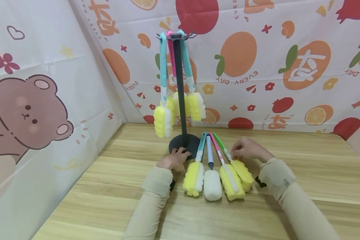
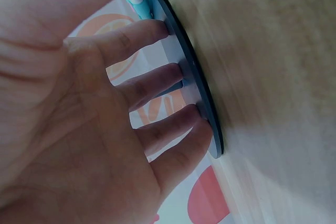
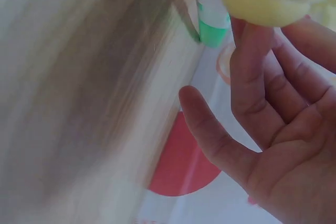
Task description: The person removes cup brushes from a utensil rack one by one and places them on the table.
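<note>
From my remote station I record the following. The left hand (image 1: 174,161) has its fingers straight and spread apart, tips resting on the round black base (image 1: 194,143) of the hook stand. The right hand (image 1: 249,149) is at the neck of the green-handled sponge brush (image 1: 240,170), rightmost in a row on the table. Its fingers are curled in, one digit standing apart; the sponge hides the tips, so I cannot tell whether they are clamped on the neck.

I judge the step sound if the left fingertips press straight down and the right pinches the firm neck, not the soft sponge. The sponge leans against the pink-handled brush (image 1: 229,176) and could drag it; clear it upward first.

Beside these lie a lilac-handled brush (image 1: 212,183) and a teal-handled brush (image 1: 200,156). The tabletop (image 1: 333,173) is pale wood grain. Fruit-printed cloth (image 1: 238,50) backs it; bear-printed cloth (image 1: 27,106) stands left. At least three brushes hang from the stand.
</note>
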Demonstrator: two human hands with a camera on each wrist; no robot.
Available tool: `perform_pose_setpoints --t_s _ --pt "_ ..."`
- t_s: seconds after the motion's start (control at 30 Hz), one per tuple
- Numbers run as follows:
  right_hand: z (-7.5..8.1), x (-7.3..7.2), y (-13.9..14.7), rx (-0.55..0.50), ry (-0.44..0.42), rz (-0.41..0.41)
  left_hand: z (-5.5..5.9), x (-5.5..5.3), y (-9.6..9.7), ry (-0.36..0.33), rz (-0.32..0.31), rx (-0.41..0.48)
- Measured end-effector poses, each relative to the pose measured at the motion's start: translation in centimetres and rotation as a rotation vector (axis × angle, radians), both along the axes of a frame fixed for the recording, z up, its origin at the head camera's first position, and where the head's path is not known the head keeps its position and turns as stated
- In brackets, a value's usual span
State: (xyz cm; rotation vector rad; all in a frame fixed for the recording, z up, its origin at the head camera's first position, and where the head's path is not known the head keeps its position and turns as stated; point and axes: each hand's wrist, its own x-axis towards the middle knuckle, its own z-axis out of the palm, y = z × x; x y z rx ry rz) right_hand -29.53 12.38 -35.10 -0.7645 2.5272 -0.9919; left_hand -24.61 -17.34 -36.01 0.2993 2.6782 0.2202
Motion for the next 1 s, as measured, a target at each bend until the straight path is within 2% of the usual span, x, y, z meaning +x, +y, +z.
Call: perform_pose_setpoints --t_s 0.27,0.6,1.0 --pt "-0.5 0.9 0.9 -0.153 -0.052 -0.057 0.1 0.0 0.1 0.000 0.002 0.000" --pt "-0.2 1.7 1.0 -0.219 -0.093 -0.171 0.1 0.0 0.0 0.002 0.010 -0.010" --pt "0.9 2.0 0.8 -0.221 -0.003 -0.193 0.2 -0.1 0.1 -0.002 0.007 -0.006"
